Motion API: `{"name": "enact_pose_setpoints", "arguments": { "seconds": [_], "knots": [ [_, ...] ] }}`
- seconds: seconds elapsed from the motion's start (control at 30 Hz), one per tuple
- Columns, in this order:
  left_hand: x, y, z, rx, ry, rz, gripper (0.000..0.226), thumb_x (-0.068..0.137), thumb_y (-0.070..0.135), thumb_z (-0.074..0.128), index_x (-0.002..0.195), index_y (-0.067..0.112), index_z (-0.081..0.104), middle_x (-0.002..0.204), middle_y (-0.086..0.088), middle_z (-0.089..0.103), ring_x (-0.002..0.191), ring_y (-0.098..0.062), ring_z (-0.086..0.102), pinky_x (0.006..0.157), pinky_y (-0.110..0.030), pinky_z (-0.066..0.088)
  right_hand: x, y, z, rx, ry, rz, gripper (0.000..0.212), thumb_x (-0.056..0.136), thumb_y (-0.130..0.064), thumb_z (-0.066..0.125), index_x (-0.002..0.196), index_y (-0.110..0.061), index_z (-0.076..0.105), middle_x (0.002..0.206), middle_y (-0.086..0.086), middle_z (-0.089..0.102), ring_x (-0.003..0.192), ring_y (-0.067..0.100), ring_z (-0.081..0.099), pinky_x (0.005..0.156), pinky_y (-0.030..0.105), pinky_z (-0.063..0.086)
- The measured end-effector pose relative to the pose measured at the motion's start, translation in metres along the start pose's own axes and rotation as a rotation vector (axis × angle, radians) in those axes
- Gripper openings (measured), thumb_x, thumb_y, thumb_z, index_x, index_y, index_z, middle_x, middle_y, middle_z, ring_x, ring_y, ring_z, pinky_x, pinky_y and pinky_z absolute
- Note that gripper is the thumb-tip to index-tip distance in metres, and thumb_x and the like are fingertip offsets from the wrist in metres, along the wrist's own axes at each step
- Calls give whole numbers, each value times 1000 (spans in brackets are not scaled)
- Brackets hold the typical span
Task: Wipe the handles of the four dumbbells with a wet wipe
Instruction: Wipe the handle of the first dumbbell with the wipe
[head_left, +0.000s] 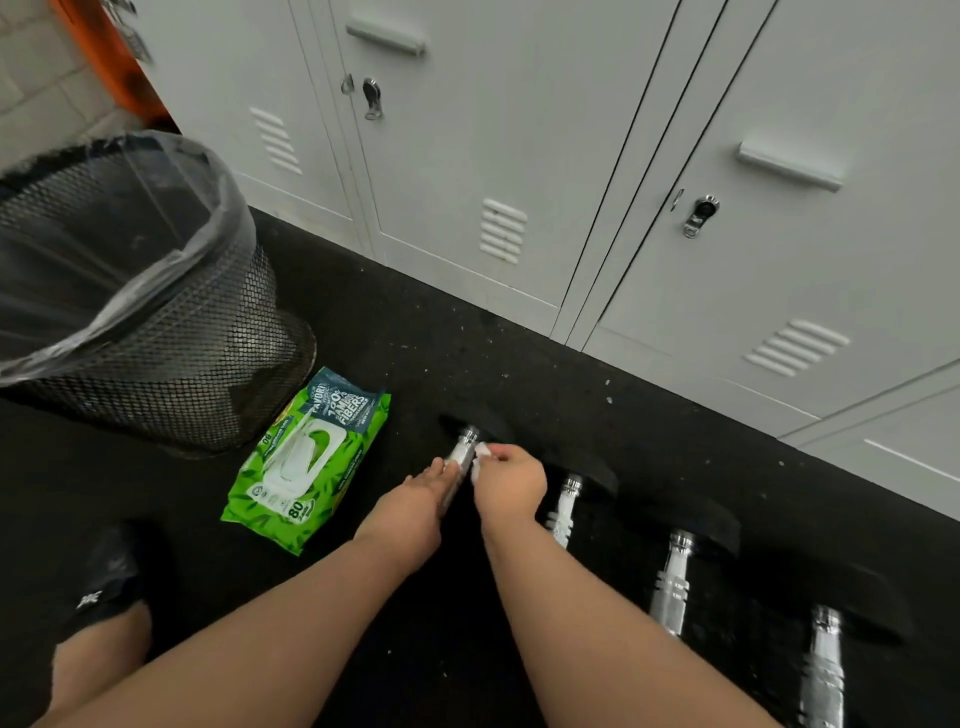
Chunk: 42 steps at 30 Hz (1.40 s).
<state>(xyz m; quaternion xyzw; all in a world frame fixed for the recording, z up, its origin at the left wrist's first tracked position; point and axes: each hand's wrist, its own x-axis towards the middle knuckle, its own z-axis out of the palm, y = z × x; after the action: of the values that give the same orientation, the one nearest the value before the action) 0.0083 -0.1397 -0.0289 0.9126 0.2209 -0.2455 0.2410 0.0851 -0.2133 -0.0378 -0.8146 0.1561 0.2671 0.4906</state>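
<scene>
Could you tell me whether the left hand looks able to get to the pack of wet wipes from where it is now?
Probably yes. The left hand rests at the first dumbbell's handle, and the green wipes pack lies just to its left on the floor, with bare floor between them. The mesh bin stands farther back.

Left of the left hand (415, 506), the green pack of wipes (306, 460) on the floor carries the only clear print: "100% BAMBOO FIBERS" in white on its dark top panel, with a brand word above it too blurred to make out, and "80" near its bottom edge. The small white mark on the black shoe (104, 577) farther left cannot be read.
</scene>
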Motion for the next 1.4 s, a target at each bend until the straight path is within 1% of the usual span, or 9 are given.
{"name": "enact_pose_setpoints", "arguments": {
  "seconds": [0.23, 0.47, 0.7, 0.9, 0.97, 1.03, 1.13, 1.23, 1.4],
  "knots": [
    [2, 3, 3, -20, 15, 36, 58, 99, 13, 35, 151, 16, 11, 160, -6, 10, 147, -14, 11, 118, -26, 7, -33, 34, -1, -246, -156, -141, 13, 83, -8, 59, 83, -9, 72, 82, 8, 72, 78, 20, 66, 72, 28, 53],
    [2, 0, 7, -15, -19, -13, 69, 95, 7, 41, 152, 25, 7, 160, 4, 5, 147, -23, 14, 118, -31, 19, 0, 19, 7, 566, -56, 346, 16, 85, 3, 58, 90, -10, 66, 78, 7, 66, 67, 16, 61, 56, 23, 50],
    [1, 0, 6, 1, -25, -3, 71, 92, 3, 40, 152, 24, 8, 160, 3, 6, 145, -27, 21, 116, -32, 22, 31, 4, 7, 559, -362, 431, 26, 91, 12, 33, 89, 4, 58, 71, 21, 67, 70, 30, 65, 68, 37, 56],
    [2, 1, 5, -15, -65, -21, 72, 92, 3, 39, 152, 27, 7, 160, 4, 4, 146, -29, 17, 115, -37, 24, 4, 17, 3, 390, -100, 254, 9, 80, -2, 67, 87, -6, 71, 82, 9, 71, 78, 20, 68, 73, 33, 57],
    [1, 1, 5, -16, -73, -24, 73, 91, 2, 40, 152, 28, 6, 160, 4, 4, 146, -28, 17, 115, -37, 24, 3, 13, 6, 383, -77, 259, 13, 85, -1, 62, 95, -6, 69, 80, 2, 67, 74, 14, 64, 66, 24, 52],
    [0, 2, 4, -12, -60, -23, 74, 91, 2, 40, 152, 28, 7, 160, 4, 4, 146, -28, 18, 116, -36, 24, 11, 7, 8, 538, -214, 374, 24, 91, 7, 45, 109, 3, 61, 89, 10, 63, 83, 24, 61, 83, 34, 52],
    [-1, 3, 5, -21, -55, -23, 75, 90, 0, 39, 152, 28, 7, 160, 5, 4, 146, -28, 17, 116, -37, 24, 26, 2, 10, 637, -279, 478, 23, 91, 11, 37, 92, 4, 59, 90, 22, 60, 79, 33, 60, 87, 44, 52],
    [-1, 2, 4, -37, -64, -29, 76, 89, -1, 41, 152, 28, 7, 160, 5, 4, 146, -28, 15, 116, -37, 24, 11, 8, 12, 325, -75, 225, 20, 88, 1, 53, 77, -12, 64, 75, 6, 64, 71, 20, 61, 62, 22, 53],
    [-2, 3, 3, -38, -81, -23, 69, 94, 7, 40, 152, 24, 7, 160, 2, 5, 146, -27, 15, 116, -40, 27, -3, 10, 14, -236, 14, -373, 20, 90, -12, 57, 104, -8, 71, 103, 5, 57, 93, 18, 59, 86, 27, 48]
  ]
}}
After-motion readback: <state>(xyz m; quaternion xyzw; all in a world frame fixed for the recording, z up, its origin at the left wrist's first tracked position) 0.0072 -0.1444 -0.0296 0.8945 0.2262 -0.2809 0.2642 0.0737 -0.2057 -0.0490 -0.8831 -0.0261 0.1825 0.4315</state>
